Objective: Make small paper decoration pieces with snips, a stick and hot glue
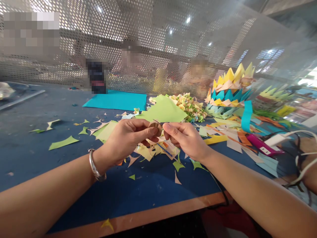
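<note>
Over the middle of the table, my left hand [125, 136] is closed, with thumb and fingers pinching a small round brownish disc [155, 128]. My right hand [186, 138] faces it at almost the same height, its thumb pressed on the bent fingers. A thin dark line runs from the disc toward the right fingertips; what that hand pinches is too small to make out. Below both hands lie cream and green paper scraps [146, 152] and a thin blue stick [165, 149]. Just behind the hands rests a light green sheet of paper [164, 109].
Blue paper [121, 100] lies at the back, beside a heap of small folded-paper flowers [192, 105]. Pointed folded-paper rings [228, 94] are stacked back right. A magenta device [264, 145] with a white plug and cables sits at right. Perforated metal [148, 19] stands behind the table.
</note>
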{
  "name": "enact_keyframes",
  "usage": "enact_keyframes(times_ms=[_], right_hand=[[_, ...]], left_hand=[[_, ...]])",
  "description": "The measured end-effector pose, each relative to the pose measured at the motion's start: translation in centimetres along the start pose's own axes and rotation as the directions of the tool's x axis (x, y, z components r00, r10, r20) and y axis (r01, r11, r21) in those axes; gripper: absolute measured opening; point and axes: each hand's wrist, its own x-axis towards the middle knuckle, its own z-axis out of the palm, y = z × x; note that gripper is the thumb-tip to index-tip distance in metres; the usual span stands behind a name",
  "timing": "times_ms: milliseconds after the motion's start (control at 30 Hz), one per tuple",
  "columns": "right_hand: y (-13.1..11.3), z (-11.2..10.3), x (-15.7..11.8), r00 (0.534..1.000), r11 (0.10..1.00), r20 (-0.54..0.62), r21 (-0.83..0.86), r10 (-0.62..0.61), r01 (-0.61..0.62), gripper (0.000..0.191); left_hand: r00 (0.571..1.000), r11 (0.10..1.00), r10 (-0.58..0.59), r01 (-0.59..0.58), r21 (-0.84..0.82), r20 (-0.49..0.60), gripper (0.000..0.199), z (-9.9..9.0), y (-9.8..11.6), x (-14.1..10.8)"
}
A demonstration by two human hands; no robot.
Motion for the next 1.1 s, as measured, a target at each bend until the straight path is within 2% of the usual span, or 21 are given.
enact_keyframes(times_ms=[367, 867, 1100], right_hand=[[0.05, -0.05, 0.06, 1.0, 1.0, -0.002, -0.002, -0.001, 0.001, 0.045], [-0.07, -0.35, 0.05, 0.999, 0.997, -0.006, -0.067, -0.033, 0.033, 0.045], [-0.04, -0.46, -0.03, 0.999, 0.994, 0.0, -0.098, -0.04, 0.04, 0.046]], left_hand=[[1.0, 1.0, 0.002, -0.002, -0.001, 0.003, 0.015, 0.06, -0.03, 0.0], [1.0, 0.996, 0.025, -0.024, -0.084, 0.015, 0.01, -0.02, -0.25, 0.14], [0.997, 0.998, 0.042, -0.039, -0.043, 0.057, 0.01, -0.46, -0.21, 0.32]])
